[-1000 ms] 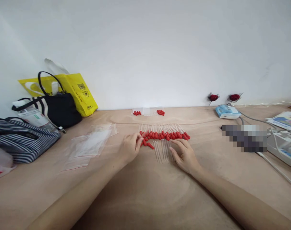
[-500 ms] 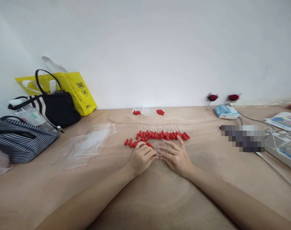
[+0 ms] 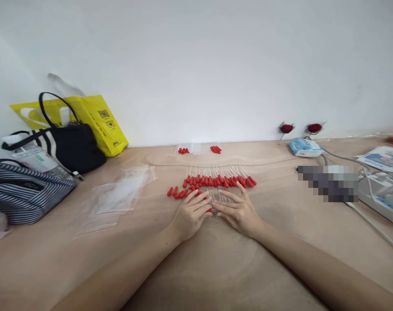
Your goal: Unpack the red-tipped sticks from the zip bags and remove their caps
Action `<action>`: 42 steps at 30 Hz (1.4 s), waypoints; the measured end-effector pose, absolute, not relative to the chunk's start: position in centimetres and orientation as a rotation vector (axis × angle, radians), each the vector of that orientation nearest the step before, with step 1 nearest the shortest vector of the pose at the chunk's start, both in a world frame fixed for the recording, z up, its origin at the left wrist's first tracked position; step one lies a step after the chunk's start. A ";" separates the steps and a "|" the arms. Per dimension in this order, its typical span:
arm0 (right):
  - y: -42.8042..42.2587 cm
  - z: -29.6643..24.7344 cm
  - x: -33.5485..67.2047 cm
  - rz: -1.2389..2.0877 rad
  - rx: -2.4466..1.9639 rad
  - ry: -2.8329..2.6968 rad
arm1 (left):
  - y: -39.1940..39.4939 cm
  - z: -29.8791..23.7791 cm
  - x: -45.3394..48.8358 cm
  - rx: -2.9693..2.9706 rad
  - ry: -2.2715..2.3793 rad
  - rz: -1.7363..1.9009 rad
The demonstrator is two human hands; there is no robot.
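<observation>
The fingers (image 3: 201, 203) of the left hand (image 3: 190, 214) lie stretched out flat, their tips almost meeting those of the right hand (image 3: 240, 212), whose fingers (image 3: 227, 207) are spread the same way. Neither hand grips anything. Both rest on a small bunch of clear tubes (image 3: 217, 198) under the fingertips, on the table (image 3: 199, 268). Just beyond the fingertips runs a row of capped tubes (image 3: 220, 180). Loose red caps (image 3: 176, 191) lie just left of the left fingers. Farther left are plastic bags (image 3: 118, 196), then a black handbag (image 3: 71, 147) and a yellow bag (image 3: 101, 119). Well beyond the fingertips, by the wall, sit small packets (image 3: 199, 150).
</observation>
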State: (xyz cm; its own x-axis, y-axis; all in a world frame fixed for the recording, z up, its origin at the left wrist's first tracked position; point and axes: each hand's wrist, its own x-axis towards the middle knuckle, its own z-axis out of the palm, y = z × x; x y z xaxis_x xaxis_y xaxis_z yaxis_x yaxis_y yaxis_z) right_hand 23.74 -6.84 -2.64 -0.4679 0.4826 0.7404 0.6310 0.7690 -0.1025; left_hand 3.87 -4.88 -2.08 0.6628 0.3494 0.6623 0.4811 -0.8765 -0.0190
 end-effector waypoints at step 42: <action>-7.5 -3.0 24.6 -0.148 -0.766 -2.176 | -5.3 -1.5 2.3 -2.716 -0.794 -1.115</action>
State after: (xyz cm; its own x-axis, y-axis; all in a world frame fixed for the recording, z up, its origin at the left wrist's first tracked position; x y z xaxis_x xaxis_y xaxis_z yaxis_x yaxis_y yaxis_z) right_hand 24.60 -7.52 -3.02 -0.4911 0.4750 0.7302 0.5694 0.8094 -0.1436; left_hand 2.30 -5.33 -1.47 0.5960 0.4283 0.6792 0.5014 -0.8592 0.1019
